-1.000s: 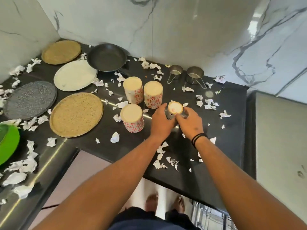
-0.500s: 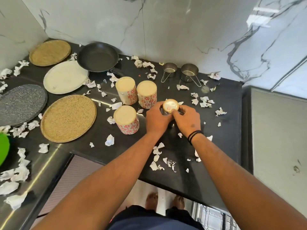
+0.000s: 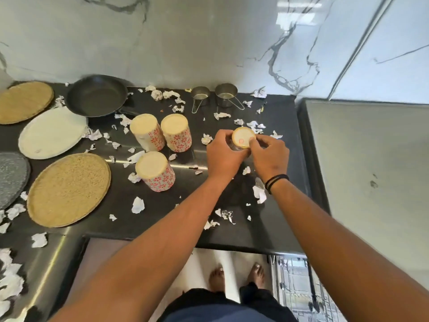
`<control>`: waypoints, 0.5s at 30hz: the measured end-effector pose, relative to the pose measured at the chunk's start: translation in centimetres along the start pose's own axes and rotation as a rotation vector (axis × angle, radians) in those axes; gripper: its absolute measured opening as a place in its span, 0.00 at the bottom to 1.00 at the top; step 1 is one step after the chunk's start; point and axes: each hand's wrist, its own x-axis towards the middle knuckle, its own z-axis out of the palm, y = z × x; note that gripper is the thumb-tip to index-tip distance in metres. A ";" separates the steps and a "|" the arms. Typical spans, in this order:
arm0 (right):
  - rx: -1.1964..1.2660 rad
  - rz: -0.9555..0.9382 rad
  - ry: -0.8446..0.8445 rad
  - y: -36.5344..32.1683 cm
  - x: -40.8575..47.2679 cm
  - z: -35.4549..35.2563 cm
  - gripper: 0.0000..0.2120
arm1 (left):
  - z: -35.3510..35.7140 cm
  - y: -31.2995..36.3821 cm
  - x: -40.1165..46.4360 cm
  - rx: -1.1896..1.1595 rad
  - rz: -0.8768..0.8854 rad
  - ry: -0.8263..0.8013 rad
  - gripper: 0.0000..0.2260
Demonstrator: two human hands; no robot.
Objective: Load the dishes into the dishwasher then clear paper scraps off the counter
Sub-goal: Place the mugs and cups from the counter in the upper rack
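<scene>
My left hand [image 3: 224,156] and my right hand [image 3: 270,156] both grip a small upside-down cup [image 3: 242,137] with a cream base and a red mark, on the black counter [image 3: 185,205]. Three upturned flower-patterned cups [image 3: 154,170] stand to the left. Further left lie a woven plate [image 3: 68,189], a white plate [image 3: 52,132], a grey plate [image 3: 11,175] and a second woven plate [image 3: 24,101]. A black pan [image 3: 97,95] sits at the back. Two steel measuring cups [image 3: 226,94] stand by the wall. Paper scraps [image 3: 138,204] lie scattered all over.
A marble wall rises behind the counter. A steel surface [image 3: 371,182] adjoins the counter on the right. A wire dishwasher rack [image 3: 294,282] shows below the counter's front edge at the lower right, beside my bare feet.
The view has shifted right and down, so the plates sit further left. Both hands stay on the small cup, which looks slightly raised and tilted.
</scene>
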 end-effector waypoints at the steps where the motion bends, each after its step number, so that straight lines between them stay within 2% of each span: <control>1: 0.001 0.011 0.029 0.4 -0.1 -1.2 0.12 | 0.9 0.7 -0.5 -0.019 0.009 -0.028 0.26; 10: 0.020 0.171 0.262 5.1 -2.1 -12.6 0.12 | 10.1 5.8 -6.2 -0.079 0.127 -0.243 0.26; 15: 0.099 0.274 0.399 10.0 -4.4 -19.0 0.15 | 15.3 8.8 -11.9 -0.086 0.194 -0.358 0.26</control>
